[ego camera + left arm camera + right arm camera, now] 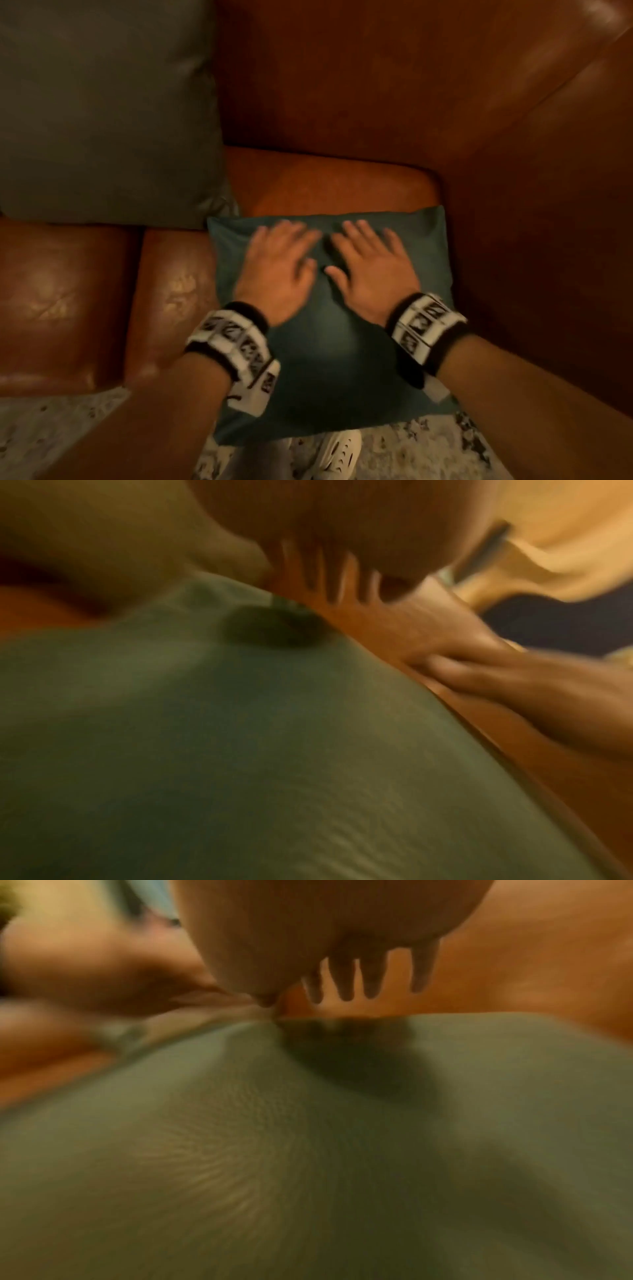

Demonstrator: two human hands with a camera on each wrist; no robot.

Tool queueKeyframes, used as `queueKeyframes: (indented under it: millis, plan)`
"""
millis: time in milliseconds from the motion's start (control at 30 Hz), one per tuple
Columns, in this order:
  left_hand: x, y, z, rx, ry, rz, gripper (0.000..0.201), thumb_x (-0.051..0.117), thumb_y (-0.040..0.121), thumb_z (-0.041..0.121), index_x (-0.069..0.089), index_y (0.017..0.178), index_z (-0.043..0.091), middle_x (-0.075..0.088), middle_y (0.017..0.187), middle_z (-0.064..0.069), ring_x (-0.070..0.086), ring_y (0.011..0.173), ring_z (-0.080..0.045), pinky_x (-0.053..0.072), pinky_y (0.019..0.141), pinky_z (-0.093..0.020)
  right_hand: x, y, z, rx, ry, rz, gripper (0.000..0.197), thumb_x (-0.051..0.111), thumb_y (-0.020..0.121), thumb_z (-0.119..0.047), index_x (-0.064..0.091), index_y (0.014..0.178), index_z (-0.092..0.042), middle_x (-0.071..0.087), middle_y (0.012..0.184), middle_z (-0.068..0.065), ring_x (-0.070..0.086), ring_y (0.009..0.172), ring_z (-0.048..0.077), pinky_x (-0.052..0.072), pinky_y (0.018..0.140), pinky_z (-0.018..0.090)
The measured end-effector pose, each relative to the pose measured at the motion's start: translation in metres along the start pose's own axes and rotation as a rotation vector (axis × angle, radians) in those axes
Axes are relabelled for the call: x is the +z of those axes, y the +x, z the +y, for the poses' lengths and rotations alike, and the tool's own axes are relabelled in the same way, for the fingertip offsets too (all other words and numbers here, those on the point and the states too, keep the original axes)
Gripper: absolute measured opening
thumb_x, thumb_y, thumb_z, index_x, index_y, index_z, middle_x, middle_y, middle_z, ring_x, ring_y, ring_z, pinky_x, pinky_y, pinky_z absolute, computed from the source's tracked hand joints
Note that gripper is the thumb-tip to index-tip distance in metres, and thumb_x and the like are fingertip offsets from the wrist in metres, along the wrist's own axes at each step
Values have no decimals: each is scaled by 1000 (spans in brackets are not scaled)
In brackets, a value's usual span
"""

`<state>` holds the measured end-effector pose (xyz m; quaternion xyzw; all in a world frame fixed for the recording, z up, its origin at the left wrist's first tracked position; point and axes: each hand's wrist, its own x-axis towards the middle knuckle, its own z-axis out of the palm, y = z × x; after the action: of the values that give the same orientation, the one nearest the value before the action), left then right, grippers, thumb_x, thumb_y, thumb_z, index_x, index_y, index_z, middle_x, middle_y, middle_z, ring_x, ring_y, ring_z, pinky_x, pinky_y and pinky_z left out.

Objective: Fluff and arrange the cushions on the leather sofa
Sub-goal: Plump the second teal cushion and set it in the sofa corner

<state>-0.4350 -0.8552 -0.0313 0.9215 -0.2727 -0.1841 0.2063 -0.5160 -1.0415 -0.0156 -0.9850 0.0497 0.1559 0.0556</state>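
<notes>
Head view: the teal cushion (329,329) lies flat on the leather sofa (329,178) seat, overhanging its front edge. Left hand (277,270) and right hand (373,270) spread flat-fingered on it, holding nothing, probably patting it plump. An olive cushion (106,109) leans on the backrest.

Left wrist view: teal fabric, splayed fingers (346,580).

Right wrist view: straight fingers (373,974) just above the cushion.

The head view looks steeply down from above the sofa (342,102) corner. Each wrist view sits very close over the teal cushion (329,342), facing far along its hand toward the sofa back. All three share the cushion; each wrist view catches the other hand.
</notes>
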Motion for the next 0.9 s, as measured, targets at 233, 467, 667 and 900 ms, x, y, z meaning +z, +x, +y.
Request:
queueKeyframes:
  millis: [233, 467, 667, 900]
  plan:
    - [13, 30, -74, -432, 129, -340, 61, 14, 98, 58, 8, 154, 35, 3, 163, 4, 0, 150, -19, -6, 118, -52, 16, 27, 87, 240, -60, -310, 74, 6, 90, -73, 13, 155, -37, 11, 166, -6, 7, 153, 16, 8, 119, 57]
    - [12, 42, 24, -17, 186, -51, 65, 17, 93, 51, 28, 150, 22, 31, 155, -6, 20, 145, -30, 14, 115, -55, 5, 36, 41, 91, 49, -134, 71, 10, 94, -59, 28, 153, -23, 22, 163, 4, 15, 152, 22, 10, 119, 55]
    - [24, 14, -29, -196, 330, -234, 66, 15, 92, 67, 9, 152, 40, 8, 163, 3, 4, 150, -24, 1, 118, -50, 27, -7, 95, 234, 3, -219, 74, 3, 90, -69, 16, 155, -37, 15, 165, -4, 9, 153, 17, 8, 121, 52]
    - [5, -56, -32, -457, 173, 37, 79, 18, 90, 61, 26, 151, 12, 26, 155, -21, 23, 143, -38, 19, 116, -55, 9, -74, 86, 257, 162, 40, 69, 21, 94, -63, 30, 152, -26, 27, 162, 5, 22, 150, 24, 23, 118, 53]
